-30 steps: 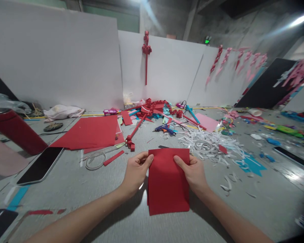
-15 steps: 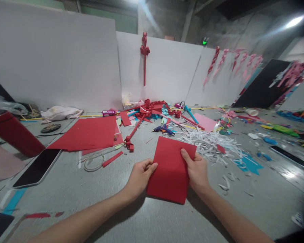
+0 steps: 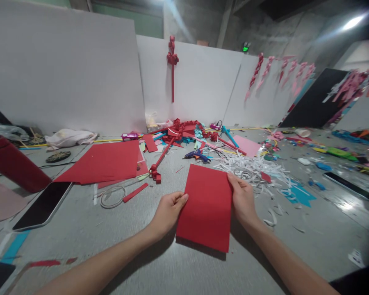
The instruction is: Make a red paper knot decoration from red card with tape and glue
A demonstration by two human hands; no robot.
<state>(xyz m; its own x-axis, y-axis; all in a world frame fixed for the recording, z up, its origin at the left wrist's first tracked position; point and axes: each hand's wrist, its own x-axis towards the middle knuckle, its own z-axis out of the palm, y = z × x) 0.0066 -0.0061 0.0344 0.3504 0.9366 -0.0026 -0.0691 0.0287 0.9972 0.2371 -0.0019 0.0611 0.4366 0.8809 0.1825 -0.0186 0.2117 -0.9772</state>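
Note:
A red sheet of paper point(image 3: 204, 207), flat-faced and seemingly folded, is held at a slant just above the grey table. Its left edge is pinched between the thumb and bent fingers of my left hand point(image 3: 169, 211). At the upper right edge, my right hand point(image 3: 243, 200) grips the paper, with the thumb along the edge and the other fingers partly hidden. Just beyond the paper's far edge lies a dark blue glue gun point(image 3: 197, 155). A heap of white paper shreds point(image 3: 258, 168) lies past my right hand.
Larger red sheets point(image 3: 103, 162), a ring of tape point(image 3: 112, 197) and a phone point(image 3: 44, 205) lie to the left, by a red bottle point(image 3: 17, 164). Another phone point(image 3: 350, 186) is at the right. Red paper scraps point(image 3: 184, 131) pile up before a white partition point(image 3: 197, 78).
My right thumb has moved off the paper's face to its right edge. The paper's near right corner has come slightly lower and nearer, and its face shows more fully. My left hand keeps its pinch.

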